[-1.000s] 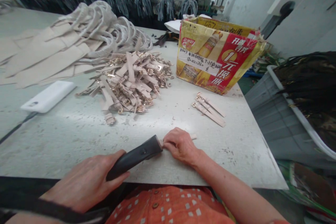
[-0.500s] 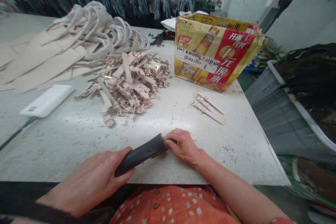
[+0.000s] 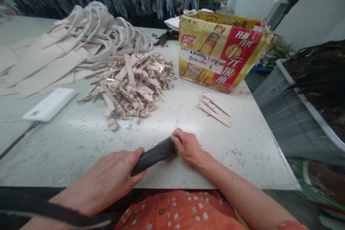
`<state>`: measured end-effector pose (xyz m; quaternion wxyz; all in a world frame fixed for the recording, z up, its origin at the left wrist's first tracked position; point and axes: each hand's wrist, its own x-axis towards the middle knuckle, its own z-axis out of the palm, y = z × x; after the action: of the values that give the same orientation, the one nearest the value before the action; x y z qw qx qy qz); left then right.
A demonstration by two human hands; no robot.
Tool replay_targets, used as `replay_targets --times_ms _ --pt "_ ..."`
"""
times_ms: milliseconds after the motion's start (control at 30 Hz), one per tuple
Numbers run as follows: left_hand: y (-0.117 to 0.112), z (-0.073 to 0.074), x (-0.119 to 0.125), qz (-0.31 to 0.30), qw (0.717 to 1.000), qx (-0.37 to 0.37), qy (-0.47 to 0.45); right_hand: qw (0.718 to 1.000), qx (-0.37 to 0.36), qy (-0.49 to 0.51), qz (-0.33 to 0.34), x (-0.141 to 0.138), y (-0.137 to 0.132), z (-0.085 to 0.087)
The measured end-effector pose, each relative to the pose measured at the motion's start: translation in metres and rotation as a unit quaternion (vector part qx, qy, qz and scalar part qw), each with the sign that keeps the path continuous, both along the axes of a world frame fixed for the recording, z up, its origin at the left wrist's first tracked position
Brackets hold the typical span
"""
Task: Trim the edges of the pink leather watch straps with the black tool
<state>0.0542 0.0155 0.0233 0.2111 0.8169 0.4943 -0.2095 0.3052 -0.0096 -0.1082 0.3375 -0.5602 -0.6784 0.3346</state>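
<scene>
My left hand [image 3: 121, 169] is wrapped round a long black handheld tool [image 3: 155, 156] with a rounded body, held slanting just above the near table edge. At the tool's far right end, my right hand [image 3: 187, 147] has its fingers closed in a pinch; what they hold is hidden. A small glint of metal shows just behind the tool. Beyond my right hand lie a few beige buckle straps [image 3: 215, 110], side by side with gold buckles. A large heap of similar buckle straps [image 3: 134, 86] lies farther off to the left.
A yellow and red cardboard box [image 3: 206, 54] stands at the back right of the table [image 3: 88, 158]. Beige pieces with wrapped handles [image 3: 61, 54] are piled at the back left. A white power bank [image 3: 50, 105] with a cable lies left. A grey bin [image 3: 285, 104] stands right.
My left hand and the black tool have moved to the right, so the tool's end now meets my right fingers more closely. The strap heap and the box are unmoved.
</scene>
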Motion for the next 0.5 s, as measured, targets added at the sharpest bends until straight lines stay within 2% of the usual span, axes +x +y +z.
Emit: replay_targets --times_ms 200,300,500 --pt "0.003 -0.011 0.005 0.007 0.999 0.003 -0.040 1.000 -0.004 0.024 -0.016 0.007 -0.002 0.004" --pt "0.004 -0.014 -0.003 0.024 0.998 -0.013 -0.058 1.000 -0.011 0.003 0.015 0.013 -0.006 0.008" --pt "0.002 -0.011 -0.023 0.048 0.997 -0.004 -0.067 0.994 0.038 -0.046 0.088 0.016 -0.007 0.010"
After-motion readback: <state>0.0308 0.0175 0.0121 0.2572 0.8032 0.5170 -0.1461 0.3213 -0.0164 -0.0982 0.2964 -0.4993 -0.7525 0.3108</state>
